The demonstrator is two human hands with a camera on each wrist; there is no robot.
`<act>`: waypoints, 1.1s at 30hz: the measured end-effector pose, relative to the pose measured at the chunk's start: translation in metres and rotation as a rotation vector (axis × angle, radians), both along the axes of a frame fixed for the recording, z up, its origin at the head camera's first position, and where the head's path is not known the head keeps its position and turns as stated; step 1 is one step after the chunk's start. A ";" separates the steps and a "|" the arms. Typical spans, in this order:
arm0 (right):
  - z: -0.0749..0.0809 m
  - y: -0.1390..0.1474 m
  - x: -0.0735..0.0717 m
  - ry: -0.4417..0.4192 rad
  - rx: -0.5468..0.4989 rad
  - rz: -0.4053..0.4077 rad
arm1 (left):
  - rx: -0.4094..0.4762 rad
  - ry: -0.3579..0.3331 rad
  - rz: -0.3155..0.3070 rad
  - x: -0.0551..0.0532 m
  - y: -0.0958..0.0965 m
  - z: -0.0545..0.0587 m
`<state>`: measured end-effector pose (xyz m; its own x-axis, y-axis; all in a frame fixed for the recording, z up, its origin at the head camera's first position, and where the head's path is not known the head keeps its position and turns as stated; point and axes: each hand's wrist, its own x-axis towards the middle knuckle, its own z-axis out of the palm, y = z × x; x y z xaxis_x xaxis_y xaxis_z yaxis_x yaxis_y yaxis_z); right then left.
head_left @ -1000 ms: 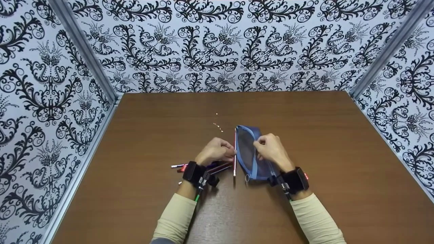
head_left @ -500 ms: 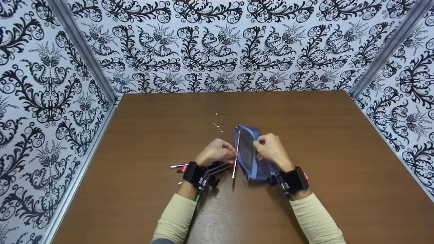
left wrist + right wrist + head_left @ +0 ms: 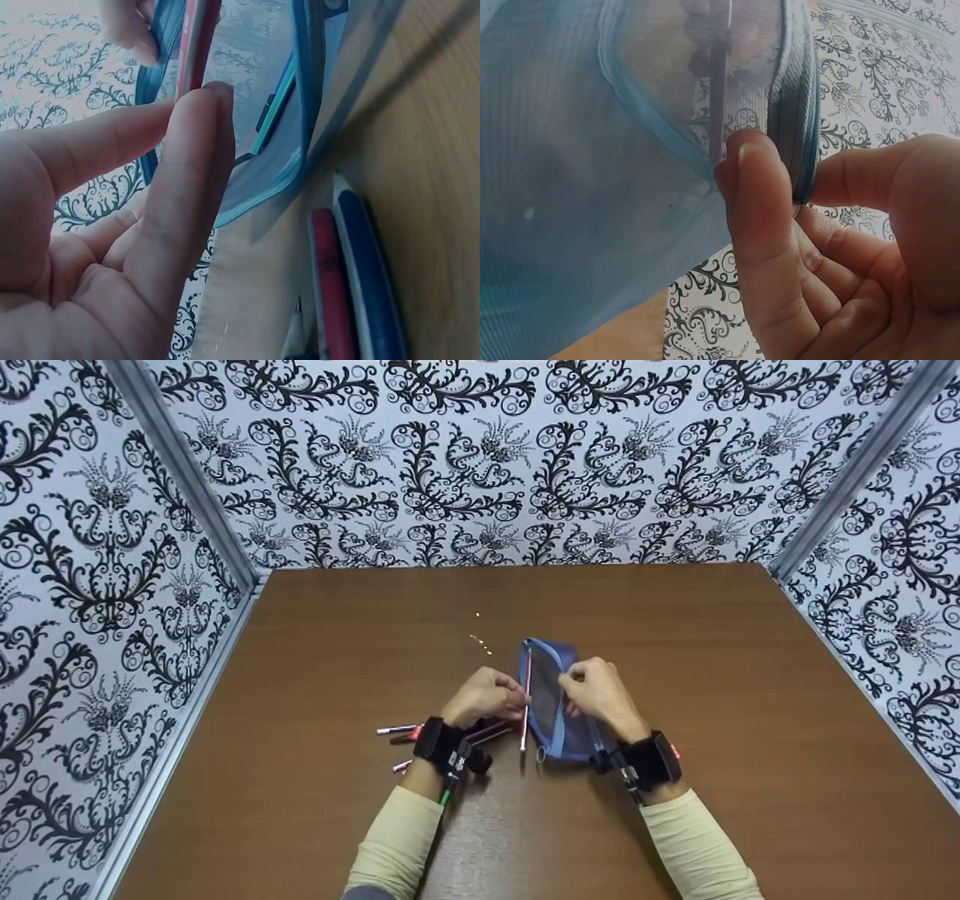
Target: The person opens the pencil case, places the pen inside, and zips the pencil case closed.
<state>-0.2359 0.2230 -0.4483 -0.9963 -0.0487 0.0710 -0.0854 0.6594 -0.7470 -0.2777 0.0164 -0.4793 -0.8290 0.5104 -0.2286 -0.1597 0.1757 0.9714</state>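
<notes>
A red-striped pencil (image 3: 526, 679) is pinched between the thumb and fingers of my left hand (image 3: 489, 694). Its far end overlaps the opening of a blue mesh pencil case (image 3: 577, 739), while its near end sticks out toward me. My right hand (image 3: 598, 690) pinches the zippered edge of that case, holding its mouth apart; the right wrist view shows the zipper tape (image 3: 799, 112) between thumb and finger. Through the mesh, the left wrist view shows a green, slim item (image 3: 276, 105) inside the case.
Below my left hand lie a red pencil (image 3: 330, 281) and a blue pencil (image 3: 369, 270). More pencils (image 3: 396, 730) poke out left of the left wrist, near a small red thing (image 3: 417, 732). Light crumbs (image 3: 481, 642) dot the wooden table (image 3: 360, 637); patterned walls enclose it.
My left hand has shifted slightly right, and the pencil's far end has swung from the case's left edge to over its opening. My right hand keeps its hold on the edge.
</notes>
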 end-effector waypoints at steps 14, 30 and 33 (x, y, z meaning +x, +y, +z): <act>-0.001 -0.001 0.000 -0.021 0.016 -0.002 | -0.022 0.012 0.002 -0.003 0.012 -0.001; 0.000 -0.003 0.001 -0.001 0.015 0.016 | 0.027 -0.013 0.047 -0.007 0.026 -0.004; -0.001 -0.003 0.000 -0.007 0.013 0.015 | 0.022 -0.016 0.047 -0.008 0.027 -0.004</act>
